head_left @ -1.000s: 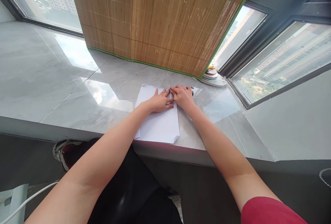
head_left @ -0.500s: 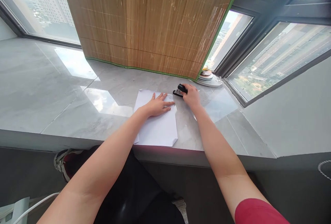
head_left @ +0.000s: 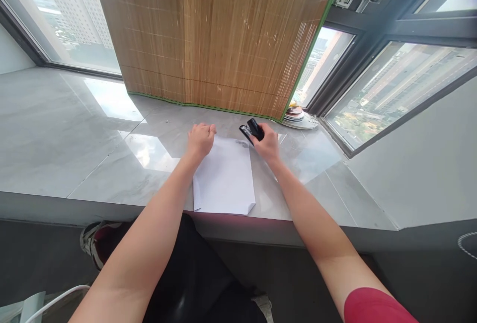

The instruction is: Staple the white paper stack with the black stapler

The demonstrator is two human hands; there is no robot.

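White in the head view: paper sheets [head_left: 224, 179], lying flat on grey tiled sill [head_left: 112, 176], near edge close to the sill's front edge. Small patch of dark print [head_left: 242, 143] at the far right corner of the top sheet; near right corner creased or folded, narrow flap along the near left side. Black stapler [head_left: 255, 129] just beyond and beside the far right corner, gripped in right hand [head_left: 267, 143], fingers wrapped round one end; upper arm and base apart, pointing away to the left. Contact between stapler and paper: cannot tell. Left hand [head_left: 201, 139] at the far left corner of the sheets, fingers curled in, narrow; cannot tell whether pinching the paper edge, fingertips being hidden. Beyond both hands, bamboo blind [head_left: 223, 40] with green edging, hanging down to the sill. Stacked plates [head_left: 300, 121] at the blind's lower right corner, next to dark window frame [head_left: 326, 82]. Bright window reflections on the tiles at left, fainter at right. Below the sill: black trousers [head_left: 194, 273], patterned shoe [head_left: 89, 243], white cable [head_left: 59, 297]. Red sleeve [head_left: 376, 305] on right arm.
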